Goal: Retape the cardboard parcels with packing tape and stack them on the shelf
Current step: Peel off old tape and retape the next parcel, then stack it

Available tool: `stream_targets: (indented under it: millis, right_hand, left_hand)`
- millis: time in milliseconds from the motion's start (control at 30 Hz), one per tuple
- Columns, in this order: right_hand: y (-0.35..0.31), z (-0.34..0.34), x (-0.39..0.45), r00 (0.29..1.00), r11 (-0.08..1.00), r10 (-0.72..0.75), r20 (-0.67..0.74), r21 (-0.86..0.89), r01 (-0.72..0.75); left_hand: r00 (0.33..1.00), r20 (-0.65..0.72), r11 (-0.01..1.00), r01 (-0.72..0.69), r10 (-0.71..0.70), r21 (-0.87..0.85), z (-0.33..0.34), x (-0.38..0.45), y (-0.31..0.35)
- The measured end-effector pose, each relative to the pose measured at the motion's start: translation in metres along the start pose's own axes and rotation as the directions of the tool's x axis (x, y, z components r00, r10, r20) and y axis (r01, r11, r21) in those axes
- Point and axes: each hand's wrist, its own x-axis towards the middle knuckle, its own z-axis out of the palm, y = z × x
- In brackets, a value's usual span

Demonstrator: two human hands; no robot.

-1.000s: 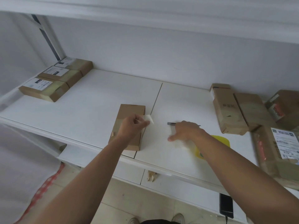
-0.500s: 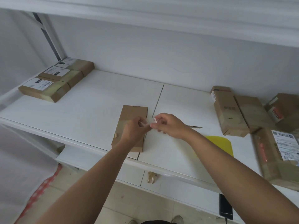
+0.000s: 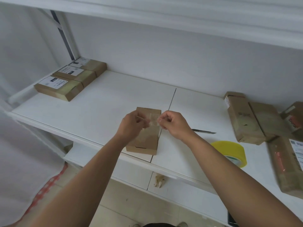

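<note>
A small brown cardboard parcel (image 3: pixel 147 141) lies on the white shelf (image 3: pixel 98 112) near its front edge. Just above the parcel a short strip of clear tape (image 3: pixel 153 119) is stretched between both hands. My left hand (image 3: pixel 133 124) pinches the strip's left end and my right hand (image 3: pixel 172 123) pinches its right end. A yellow roll of packing tape (image 3: pixel 232 152) sits on the shelf to the right, partly behind my right forearm. A dark utility knife (image 3: pixel 204 131) lies beyond my right wrist.
Three labelled parcels (image 3: pixel 68 79) lie in a row at the back left of the shelf. Several more parcels (image 3: pixel 246 118) are heaped at the right, one with a label (image 3: pixel 293 161) near the front. A lower shelf (image 3: pixel 131 171) and a phone (image 3: pixel 232 218) show below.
My right hand left the knife on the shelf and came over to the left hand. Both hands then pulled the tape strip taut above the parcel.
</note>
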Motion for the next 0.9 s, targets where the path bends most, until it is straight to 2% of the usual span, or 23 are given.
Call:
stream_targets:
  millis: [133, 333, 467, 767, 900]
  right_hand:
    - [-0.013, 0.010, 0.003, 0.998, 1.000, -0.023, -0.060, 0.013, 0.024]
    - [-0.034, 0.016, 0.008, 0.974, 0.986, -0.158, -0.162, 0.031, 0.165]
    - [-0.039, 0.019, 0.008, 0.960, 0.979, -0.198, -0.196, -0.001, 0.202]
    - [-0.013, 0.037, 0.009, 0.975, 0.997, 0.059, -0.213, 0.056, -0.048]
    - [-0.001, 0.049, 0.011, 0.962, 0.980, 0.196, -0.191, 0.028, -0.195]
  left_hand:
    - [0.999, -0.007, 0.997, -0.033, 0.033, -0.063, -0.014, 0.000, -0.001]
    - [0.987, -0.123, 0.989, -0.118, 0.108, -0.084, -0.031, 0.005, 0.010]
    - [0.988, -0.115, 0.986, -0.113, 0.099, -0.123, -0.034, 0.007, 0.009]
    - [1.000, -0.030, 0.960, -0.004, -0.005, -0.280, -0.020, 0.013, -0.016]
    - [0.994, -0.022, 0.973, 0.101, -0.108, -0.208, -0.012, 0.024, -0.028]
